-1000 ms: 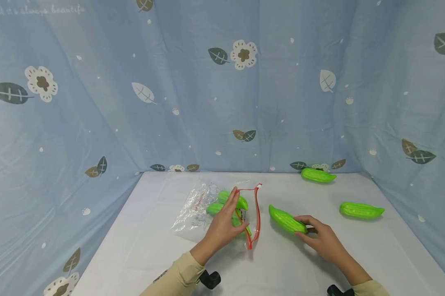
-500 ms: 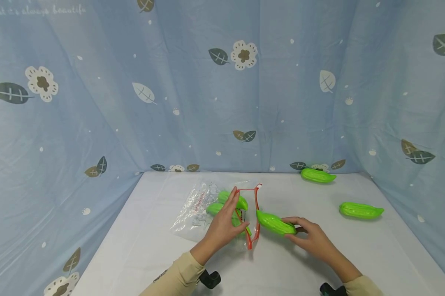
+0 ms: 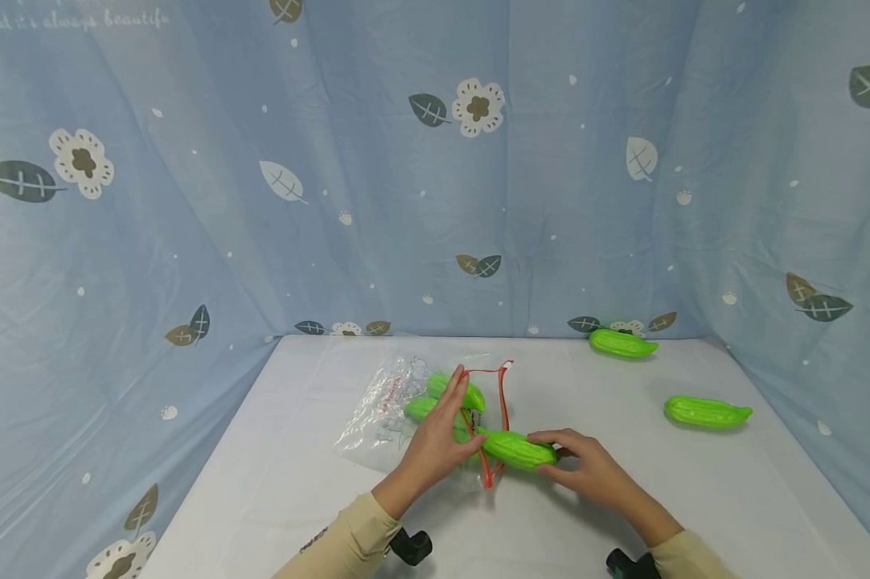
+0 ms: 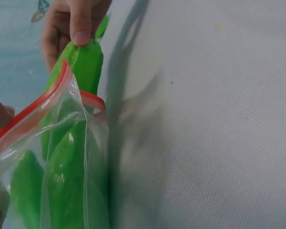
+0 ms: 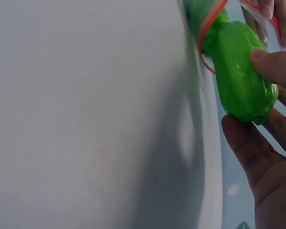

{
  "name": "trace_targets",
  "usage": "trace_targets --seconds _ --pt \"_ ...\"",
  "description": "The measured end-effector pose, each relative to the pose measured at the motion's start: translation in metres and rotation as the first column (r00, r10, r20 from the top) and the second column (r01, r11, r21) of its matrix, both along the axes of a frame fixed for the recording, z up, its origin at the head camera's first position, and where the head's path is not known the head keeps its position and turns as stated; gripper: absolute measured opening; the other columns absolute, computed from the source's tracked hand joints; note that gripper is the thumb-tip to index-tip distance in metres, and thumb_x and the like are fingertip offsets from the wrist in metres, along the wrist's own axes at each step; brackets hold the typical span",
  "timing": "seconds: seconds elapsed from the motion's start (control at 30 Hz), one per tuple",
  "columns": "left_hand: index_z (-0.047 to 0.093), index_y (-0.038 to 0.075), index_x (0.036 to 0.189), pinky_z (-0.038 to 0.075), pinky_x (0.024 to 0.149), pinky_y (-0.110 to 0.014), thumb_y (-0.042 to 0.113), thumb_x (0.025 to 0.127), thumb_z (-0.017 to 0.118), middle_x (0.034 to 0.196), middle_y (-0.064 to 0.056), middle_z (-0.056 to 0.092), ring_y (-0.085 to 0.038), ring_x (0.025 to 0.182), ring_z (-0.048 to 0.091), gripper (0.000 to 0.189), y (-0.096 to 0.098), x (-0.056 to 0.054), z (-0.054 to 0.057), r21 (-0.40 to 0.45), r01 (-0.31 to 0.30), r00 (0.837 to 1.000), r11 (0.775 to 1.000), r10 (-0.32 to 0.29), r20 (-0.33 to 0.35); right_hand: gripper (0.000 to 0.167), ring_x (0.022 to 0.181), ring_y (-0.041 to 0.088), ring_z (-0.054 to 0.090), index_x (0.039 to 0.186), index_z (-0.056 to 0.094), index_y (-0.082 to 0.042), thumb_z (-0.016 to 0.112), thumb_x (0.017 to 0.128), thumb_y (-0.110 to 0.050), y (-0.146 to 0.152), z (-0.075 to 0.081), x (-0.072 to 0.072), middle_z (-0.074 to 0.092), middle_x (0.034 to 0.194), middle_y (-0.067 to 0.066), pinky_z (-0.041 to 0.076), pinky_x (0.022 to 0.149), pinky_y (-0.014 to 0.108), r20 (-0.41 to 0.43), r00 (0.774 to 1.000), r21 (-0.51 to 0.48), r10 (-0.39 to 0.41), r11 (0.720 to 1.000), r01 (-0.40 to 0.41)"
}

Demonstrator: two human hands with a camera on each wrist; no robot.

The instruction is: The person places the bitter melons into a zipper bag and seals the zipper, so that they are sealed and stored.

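Note:
My right hand [image 3: 590,466] grips the blunt end of a bright green, ridged bitter melon [image 3: 518,450] between thumb and fingers. Its pointed end overlaps the red-edged mouth of a clear zip bag [image 3: 366,438]. My left hand [image 3: 431,442] holds the bag at its red rim, thumb apart from the fingers. Through the plastic, in the left wrist view, more bitter melons [image 4: 66,181] show. From the right wrist side, the held melon [image 5: 240,71] reaches in past the red rim [image 5: 203,40], which hides its tip.
Two more bitter melons lie on the white table: one at the back edge [image 3: 623,344], one at the right [image 3: 706,412]. A blue patterned curtain [image 3: 377,177] hangs around the table's back and sides. Dark wrist devices [image 3: 412,547] sit by both sleeves.
My right hand has carried the bitter melon leftward, from beside the bag to its open mouth. The left hand and the bag have stayed put.

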State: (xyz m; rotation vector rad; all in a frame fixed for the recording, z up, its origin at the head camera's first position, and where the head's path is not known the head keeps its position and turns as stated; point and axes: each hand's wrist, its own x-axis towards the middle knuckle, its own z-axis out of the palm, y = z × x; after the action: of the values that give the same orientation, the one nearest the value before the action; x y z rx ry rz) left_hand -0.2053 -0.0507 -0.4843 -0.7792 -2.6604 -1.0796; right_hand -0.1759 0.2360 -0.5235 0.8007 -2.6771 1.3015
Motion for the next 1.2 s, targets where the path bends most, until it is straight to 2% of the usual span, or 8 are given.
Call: trace_targets --seconds 0.23,0.4,0.53,0.77,1.03,1.2 --pt "0.021 0.010 0.163 0.051 0.101 -0.043 0.024 0.089 0.080 0.171 0.003 0.009 -0.027 0.143 0.043 0.096 0.001 0.001 0.001 0.000 0.006 1.000 1.000 -0.006 0.005 0.041 0.105 0.012 0.063 0.130 0.068 -0.017 0.078 0.091 -0.027 -0.013 0.003 -0.002 0.069 0.126 0.004 0.060 0.079 0.036 0.011 1.000 0.008 0.027 1.000 -0.027" --pt "0.021 0.009 0.163 0.053 0.096 -0.041 0.025 0.089 0.080 0.171 0.005 0.007 -0.027 0.141 0.045 0.096 0.000 0.001 0.001 -0.004 0.007 1.000 1.000 -0.007 0.007 0.042 0.105 0.010 0.063 0.131 0.068 -0.018 0.079 0.090 -0.025 -0.019 0.002 -0.005 0.069 0.126 0.001 0.059 0.079 0.033 -0.005 1.000 0.006 0.027 1.000 -0.027" --pt "0.022 0.009 0.163 0.054 0.096 -0.041 0.024 0.089 0.080 0.171 0.006 0.007 -0.027 0.141 0.045 0.096 0.000 0.002 0.002 -0.005 0.004 1.000 1.000 -0.004 0.009 0.042 0.105 0.011 0.065 0.130 0.068 -0.018 0.079 0.090 -0.027 -0.023 0.004 -0.007 0.069 0.123 0.000 0.059 0.080 0.031 -0.027 1.000 0.011 -0.014 1.000 0.014" --pt "0.023 0.008 0.163 0.053 0.097 -0.041 0.025 0.089 0.081 0.171 -0.001 0.011 -0.028 0.140 0.046 0.095 -0.001 0.002 0.002 -0.008 0.011 1.000 1.000 -0.011 -0.010 0.043 0.103 0.011 0.065 0.131 0.067 -0.020 0.079 0.090 -0.027 -0.031 0.012 -0.010 0.068 0.121 -0.005 0.059 0.083 0.031 -0.002 0.996 0.003 -0.089 0.996 0.089" --pt "0.024 0.006 0.162 0.053 0.096 -0.041 0.025 0.089 0.080 0.171 -0.002 0.012 -0.029 0.141 0.045 0.094 -0.001 0.002 0.003 -0.010 0.016 1.000 1.000 -0.016 -0.014 0.043 0.099 0.009 0.065 0.128 0.067 -0.015 0.082 0.088 -0.022 -0.041 0.014 -0.017 0.070 0.119 -0.003 0.059 0.082 0.029 -0.044 0.990 -0.029 -0.134 0.991 0.132" --pt "0.024 0.007 0.162 0.054 0.096 -0.042 0.025 0.090 0.080 0.171 -0.005 0.014 -0.029 0.142 0.044 0.093 -0.001 0.003 0.004 -0.007 0.019 1.000 1.000 -0.019 -0.004 0.041 0.097 0.013 0.067 0.124 0.067 -0.011 0.082 0.087 -0.021 -0.049 0.015 -0.020 0.071 0.115 0.000 0.059 0.079 0.031 -0.105 0.982 -0.033 -0.160 0.987 0.158"
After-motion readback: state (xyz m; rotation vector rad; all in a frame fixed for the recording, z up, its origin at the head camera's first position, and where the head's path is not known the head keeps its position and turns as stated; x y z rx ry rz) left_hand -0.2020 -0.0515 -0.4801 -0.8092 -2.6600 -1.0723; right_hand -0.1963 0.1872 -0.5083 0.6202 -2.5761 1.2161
